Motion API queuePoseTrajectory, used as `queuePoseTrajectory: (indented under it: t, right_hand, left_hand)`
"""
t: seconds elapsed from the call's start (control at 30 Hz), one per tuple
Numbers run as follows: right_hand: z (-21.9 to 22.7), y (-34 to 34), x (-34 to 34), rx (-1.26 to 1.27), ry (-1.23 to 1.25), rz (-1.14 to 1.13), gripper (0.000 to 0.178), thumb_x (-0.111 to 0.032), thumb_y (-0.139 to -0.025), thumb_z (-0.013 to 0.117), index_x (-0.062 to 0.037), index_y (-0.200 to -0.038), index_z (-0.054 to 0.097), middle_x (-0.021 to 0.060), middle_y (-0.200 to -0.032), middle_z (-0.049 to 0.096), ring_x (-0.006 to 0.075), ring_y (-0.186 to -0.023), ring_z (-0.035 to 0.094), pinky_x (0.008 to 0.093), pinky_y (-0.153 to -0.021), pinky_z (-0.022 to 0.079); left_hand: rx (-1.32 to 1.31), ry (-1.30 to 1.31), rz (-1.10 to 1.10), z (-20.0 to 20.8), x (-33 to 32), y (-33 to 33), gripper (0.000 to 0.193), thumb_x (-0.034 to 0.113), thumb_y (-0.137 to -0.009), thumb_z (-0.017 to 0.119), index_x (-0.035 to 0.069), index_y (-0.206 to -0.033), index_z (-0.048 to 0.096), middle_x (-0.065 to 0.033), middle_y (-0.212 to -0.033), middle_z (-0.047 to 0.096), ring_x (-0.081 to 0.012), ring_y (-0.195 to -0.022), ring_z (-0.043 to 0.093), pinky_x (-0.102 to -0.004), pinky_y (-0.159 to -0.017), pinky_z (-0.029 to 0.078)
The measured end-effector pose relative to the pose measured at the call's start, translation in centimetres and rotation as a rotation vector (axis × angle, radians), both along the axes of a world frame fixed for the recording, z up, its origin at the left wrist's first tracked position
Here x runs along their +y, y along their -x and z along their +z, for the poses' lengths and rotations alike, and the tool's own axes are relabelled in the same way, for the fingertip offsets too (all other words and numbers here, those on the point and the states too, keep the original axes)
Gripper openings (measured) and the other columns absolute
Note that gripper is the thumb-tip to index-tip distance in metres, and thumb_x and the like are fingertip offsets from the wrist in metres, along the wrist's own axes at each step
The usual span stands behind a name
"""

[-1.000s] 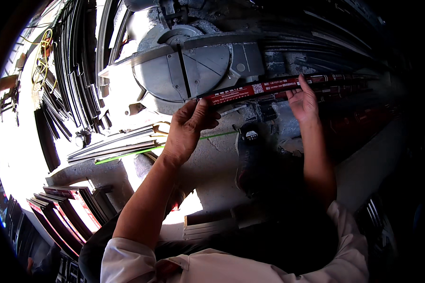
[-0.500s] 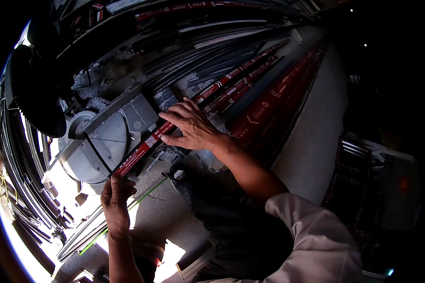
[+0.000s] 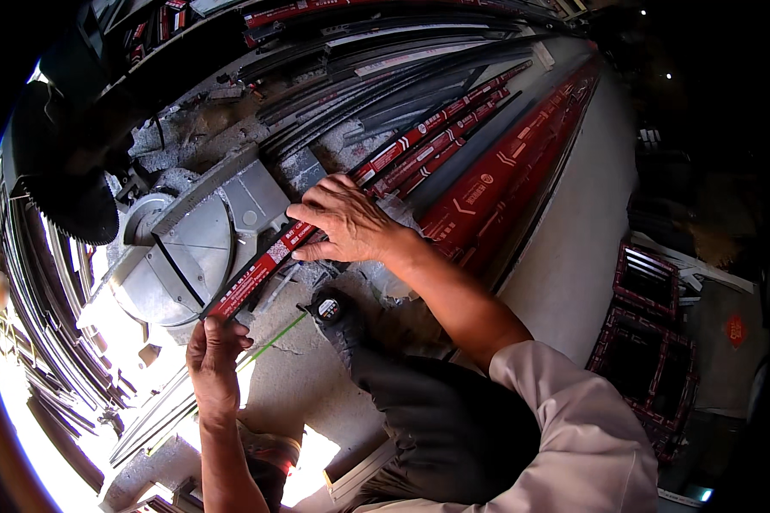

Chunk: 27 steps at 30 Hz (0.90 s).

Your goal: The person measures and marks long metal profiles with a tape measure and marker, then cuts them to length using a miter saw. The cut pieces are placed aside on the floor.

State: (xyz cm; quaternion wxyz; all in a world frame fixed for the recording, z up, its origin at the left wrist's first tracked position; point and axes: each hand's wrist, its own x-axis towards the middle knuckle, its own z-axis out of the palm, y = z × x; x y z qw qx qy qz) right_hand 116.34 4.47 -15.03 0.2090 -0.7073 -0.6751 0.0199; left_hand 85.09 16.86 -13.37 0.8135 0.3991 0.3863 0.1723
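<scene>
Red strip (image 3: 259, 272) runs from left hand (image 3: 214, 366) under right hand (image 3: 346, 224).

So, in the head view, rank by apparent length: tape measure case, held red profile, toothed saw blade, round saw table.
1. Held red profile
2. Round saw table and toothed saw blade: too alike to rank
3. Tape measure case

Smooth, seemingly plastic-coated strip (image 3: 257, 272), dull metal saw table (image 3: 202, 246), rough concrete floor (image 3: 310, 376), matt cloth sleeve (image 3: 565, 400)
</scene>
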Motion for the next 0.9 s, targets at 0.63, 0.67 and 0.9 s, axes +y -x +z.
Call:
queuePoseTrajectory:
  t: [0.63,0.67,0.9]
  right_hand:
    - [1.4,0.9,1.0,-0.051,-0.01,0.07,0.059,-0.036,-0.079,0.087,-0.0098,-0.128,0.067,0.0088,-0.116,0.07,0.0321,-0.11,0.063,0.0467,-0.102,0.046]
    - [1.6,0.9,1.0,-0.051,-0.004,0.076,0.059,-0.036,-0.079,0.087,-0.0097,-0.128,0.067,0.0089,-0.117,0.07,0.0321,-0.11,0.063,0.0465,-0.102,0.046]
    - [2.3,0.3,0.7,-0.032,0.041,0.082,0.058,-0.035,-0.082,0.085,-0.007,-0.129,0.069,0.0113,-0.119,0.071,0.0333,-0.112,0.065,0.045,-0.101,0.048]
  left_hand:
    - [-0.072,-0.056,-0.044,0.4,0.2,0.9,0.028,0.027,-0.109,0.062,0.001,-0.117,0.068,-0.0092,-0.098,0.076,-0.0133,-0.087,0.069,-0.0299,-0.085,0.058]
    - [-0.083,-0.056,-0.04,0.3,0.0,0.9,0.027,0.026,-0.108,0.062,0.002,-0.116,0.068,-0.0092,-0.098,0.076,-0.0132,-0.087,0.069,-0.0298,-0.085,0.058]
    - [-0.114,-0.038,-0.063,0.7,0.1,0.9,0.028,0.026,-0.108,0.062,0.0,-0.117,0.067,-0.01,-0.099,0.077,-0.0135,-0.088,0.069,-0.0299,-0.085,0.056]
